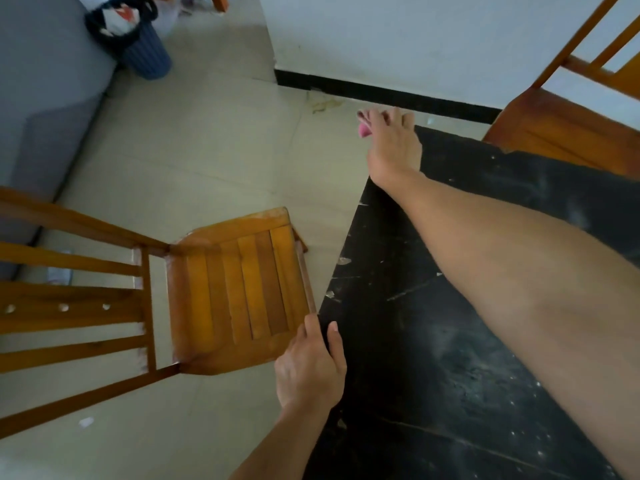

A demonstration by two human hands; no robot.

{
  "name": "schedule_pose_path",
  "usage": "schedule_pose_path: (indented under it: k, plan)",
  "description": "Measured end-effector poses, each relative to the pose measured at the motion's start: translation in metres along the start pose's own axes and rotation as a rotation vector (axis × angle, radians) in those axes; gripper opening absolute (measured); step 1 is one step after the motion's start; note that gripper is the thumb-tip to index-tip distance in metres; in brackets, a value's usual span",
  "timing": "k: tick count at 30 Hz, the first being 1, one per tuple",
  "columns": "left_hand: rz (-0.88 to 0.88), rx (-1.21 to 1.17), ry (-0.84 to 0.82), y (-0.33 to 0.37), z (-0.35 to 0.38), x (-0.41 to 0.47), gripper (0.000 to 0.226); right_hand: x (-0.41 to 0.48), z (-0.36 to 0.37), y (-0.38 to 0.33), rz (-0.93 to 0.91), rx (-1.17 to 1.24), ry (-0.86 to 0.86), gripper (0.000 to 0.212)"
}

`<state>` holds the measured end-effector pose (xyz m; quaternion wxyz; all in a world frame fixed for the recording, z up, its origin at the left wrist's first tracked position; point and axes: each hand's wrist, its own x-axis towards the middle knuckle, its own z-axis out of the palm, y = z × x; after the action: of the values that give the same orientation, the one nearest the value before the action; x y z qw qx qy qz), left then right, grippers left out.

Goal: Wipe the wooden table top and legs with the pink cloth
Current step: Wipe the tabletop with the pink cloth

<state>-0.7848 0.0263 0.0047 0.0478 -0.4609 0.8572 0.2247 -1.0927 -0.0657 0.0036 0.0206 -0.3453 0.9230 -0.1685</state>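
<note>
The pink cloth is at the far corner of the dark worktop. Only a small bit of pink shows. It peeks out under the fingers of the right grip. That grip is curled round the cloth and pinches it, and it hangs over the corner, past the edge, above the floor. The right arm stretches a long way across the top to get there.

The left grip is well apart from the cloth. It holds the side edge of the worktop, close to the person, with the thumb on top and the fingers curled over the side. That edge runs in one long line from the left grip away to the right grip. So the cloth is at the far end of the line, and the right grip is the one that has it.

The leg under that corner is hidden. I think it is straight below the cloth, so the next wipe likely goes down from there.

A wooden chair stands just beside the side edge. Another chair is at the far side, by the white wall. A blue bin is far off.
</note>
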Motion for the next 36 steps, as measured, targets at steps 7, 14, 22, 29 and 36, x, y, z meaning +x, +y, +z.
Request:
schedule_pose_path:
  k: [7,14,22,29,36]
  plan:
    - [-0.010,0.020,-0.019,0.001,-0.001,-0.001,0.024,-0.033,-0.061,0.124,0.499,-0.070,0.097,0.056]
    - [-0.004,0.028,-0.010,0.001,-0.003,-0.003,0.028,-0.095,-0.126,0.179,0.560,-0.037,0.240,0.037]
    - [-0.025,0.025,-0.009,0.004,-0.001,-0.003,0.031,-0.291,-0.082,0.065,0.104,0.203,0.229,0.045]
    - [-0.036,0.088,0.084,-0.010,0.016,0.004,0.054,-0.479,-0.059,-0.025,0.141,0.208,0.042,0.046]
    - [0.177,0.080,0.016,-0.027,0.007,-0.033,0.058,-0.590,-0.046,-0.052,-0.011,0.091,-0.092,0.048]
